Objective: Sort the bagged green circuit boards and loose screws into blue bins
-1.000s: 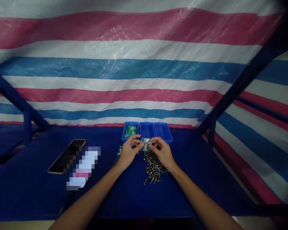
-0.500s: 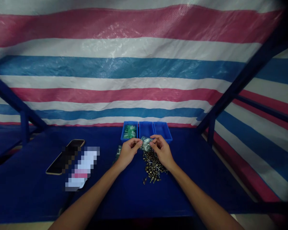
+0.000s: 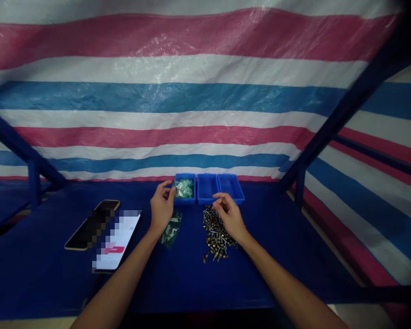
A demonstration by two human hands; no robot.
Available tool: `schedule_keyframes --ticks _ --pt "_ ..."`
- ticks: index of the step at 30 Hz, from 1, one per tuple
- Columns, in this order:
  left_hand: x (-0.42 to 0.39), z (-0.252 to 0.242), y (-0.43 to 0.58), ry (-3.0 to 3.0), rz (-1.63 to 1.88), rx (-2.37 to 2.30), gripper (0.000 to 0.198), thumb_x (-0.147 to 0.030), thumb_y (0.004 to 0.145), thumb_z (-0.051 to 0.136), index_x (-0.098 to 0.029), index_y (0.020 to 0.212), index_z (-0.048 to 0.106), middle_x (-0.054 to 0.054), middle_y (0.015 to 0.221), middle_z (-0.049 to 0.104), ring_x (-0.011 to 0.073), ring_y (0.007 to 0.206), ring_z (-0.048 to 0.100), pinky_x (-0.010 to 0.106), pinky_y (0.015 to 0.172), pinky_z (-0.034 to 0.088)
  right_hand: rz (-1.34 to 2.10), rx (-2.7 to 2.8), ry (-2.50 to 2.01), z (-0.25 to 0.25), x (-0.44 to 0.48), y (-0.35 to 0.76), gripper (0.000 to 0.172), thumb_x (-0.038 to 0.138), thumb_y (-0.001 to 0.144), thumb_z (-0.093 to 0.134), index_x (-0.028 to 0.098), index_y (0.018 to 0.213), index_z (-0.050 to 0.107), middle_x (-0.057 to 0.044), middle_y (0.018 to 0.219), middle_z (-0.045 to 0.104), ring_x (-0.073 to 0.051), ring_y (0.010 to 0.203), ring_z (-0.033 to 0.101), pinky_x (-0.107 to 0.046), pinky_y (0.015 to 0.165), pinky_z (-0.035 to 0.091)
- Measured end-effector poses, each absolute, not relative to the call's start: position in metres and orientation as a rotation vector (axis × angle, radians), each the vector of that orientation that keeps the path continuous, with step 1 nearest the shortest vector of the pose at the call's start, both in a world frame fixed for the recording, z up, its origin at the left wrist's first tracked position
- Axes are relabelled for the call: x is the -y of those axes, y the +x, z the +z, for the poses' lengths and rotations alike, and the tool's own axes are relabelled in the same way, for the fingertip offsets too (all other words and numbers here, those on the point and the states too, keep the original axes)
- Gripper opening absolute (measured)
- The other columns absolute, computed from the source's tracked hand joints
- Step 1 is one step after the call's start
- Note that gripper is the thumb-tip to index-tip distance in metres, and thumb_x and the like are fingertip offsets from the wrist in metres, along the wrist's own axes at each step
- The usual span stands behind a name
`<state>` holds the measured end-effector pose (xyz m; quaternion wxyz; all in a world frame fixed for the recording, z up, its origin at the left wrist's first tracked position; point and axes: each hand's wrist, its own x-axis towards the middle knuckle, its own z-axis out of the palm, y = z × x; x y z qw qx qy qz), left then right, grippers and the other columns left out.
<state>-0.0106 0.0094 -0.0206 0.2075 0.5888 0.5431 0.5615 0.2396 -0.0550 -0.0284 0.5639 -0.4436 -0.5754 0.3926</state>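
Note:
At the left blue bin [image 3: 175,197], my left hand [image 3: 162,203] has its thumb and fingers closed at the left edge of a small clear plastic bag [image 3: 184,187] of parts. The bag lies over green and shiny packets in that bin. My right hand [image 3: 229,214] is loosely curled above a pile of small brass-coloured metal parts with silver shafts [image 3: 216,237]; its thumb and fingers are apart with nothing visible between them. Beside my left wrist, small clear bags of parts [image 3: 171,232] lie on the blue table.
Two further blue bins, a middle one [image 3: 208,185] and a right one [image 3: 230,186], stand beside the left bin. A dark phone [image 3: 84,233] and a lit phone [image 3: 118,242] lie on the left. Blue frame bars [image 3: 299,183] and a striped sheet [image 3: 178,137] surround the table.
My left hand has moved left and a little up from the middle to the left bin, with the plastic bag. My right hand has let go of the bag and stays over the metal parts.

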Motion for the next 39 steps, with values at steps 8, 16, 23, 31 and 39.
schedule_keyframes --ticks 8,16,23,31,39 --pt "0.009 -0.016 0.003 2.296 1.389 -1.768 0.038 -0.033 0.105 0.056 -0.020 0.141 0.059 0.016 0.134 0.064 0.0334 0.123 0.059 0.050 0.105 0.047 0.908 1.372 -1.034 -0.028 0.056 0.240 0.027 0.043 0.100 0.065 0.025 0.120 0.063 0.000 0.086 0.064 -0.016 0.069 0.056 -0.028 0.061 0.042" --pt "0.017 -0.016 0.011 2.646 1.120 -1.498 0.034 -0.032 0.109 0.048 -0.023 0.136 0.067 0.010 0.138 0.070 0.0282 0.130 0.064 0.054 0.124 0.030 0.895 1.399 -1.059 -0.030 0.057 0.239 0.025 0.043 0.101 0.064 0.024 0.117 0.066 0.000 0.085 0.062 -0.016 0.069 0.054 -0.028 0.063 0.043" --pt "0.014 -0.019 0.010 2.560 1.127 -1.515 0.032 -0.035 0.107 0.052 -0.022 0.126 0.074 0.012 0.131 0.075 0.0312 0.124 0.069 0.058 0.126 0.024 0.852 1.428 -1.111 -0.027 0.059 0.240 0.024 0.045 0.101 0.062 0.024 0.111 0.069 -0.001 0.085 0.065 -0.018 0.074 0.059 -0.031 0.072 0.046" --pt "0.011 -0.022 0.010 2.534 1.128 -1.498 0.032 -0.030 0.107 0.049 -0.022 0.121 0.077 0.012 0.128 0.076 0.0317 0.123 0.069 0.059 0.125 0.024 0.761 1.516 -1.158 -0.025 0.063 0.238 0.025 0.046 0.102 0.060 0.024 0.104 0.072 -0.001 0.083 0.068 -0.020 0.075 0.061 -0.031 0.072 0.047" --pt "0.013 -0.022 0.010 2.562 1.086 -1.521 0.031 -0.031 0.107 0.050 -0.023 0.121 0.076 0.012 0.125 0.077 0.0316 0.118 0.070 0.058 0.124 0.021 0.739 1.571 -1.165 -0.029 0.064 0.235 0.025 0.044 0.103 0.058 0.024 0.101 0.072 -0.001 0.082 0.067 -0.020 0.073 0.061 -0.030 0.069 0.045"
